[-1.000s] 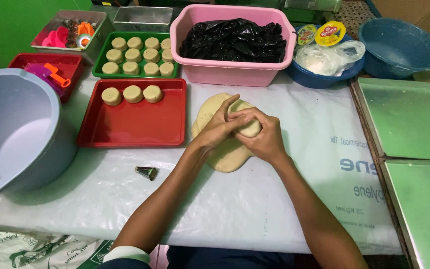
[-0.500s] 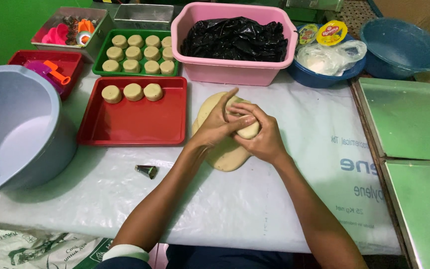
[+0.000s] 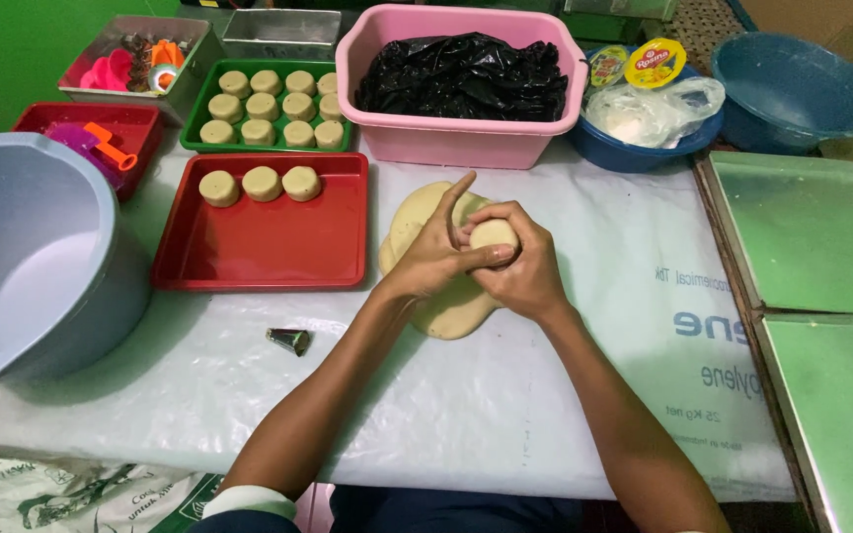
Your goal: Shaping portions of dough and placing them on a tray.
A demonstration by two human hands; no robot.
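3 dough rounds (image 3: 262, 184) on red tray (image 3: 259, 242); perhaps 11 on green tray (image 3: 193, 138).

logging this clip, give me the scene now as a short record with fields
left hand: left hand pressed against the small dough ball, index finger raised
right hand: right hand cupping the same ball from below
under the hands: flat slab of dough on the white plastic sheet
red tray: red tray with three dough pucks along its far edge
green tray: green tray filled with more pucks
pink tub: pink tub lined with black plastic
near left: grey bucket; metal piping nozzle lying on the sheet
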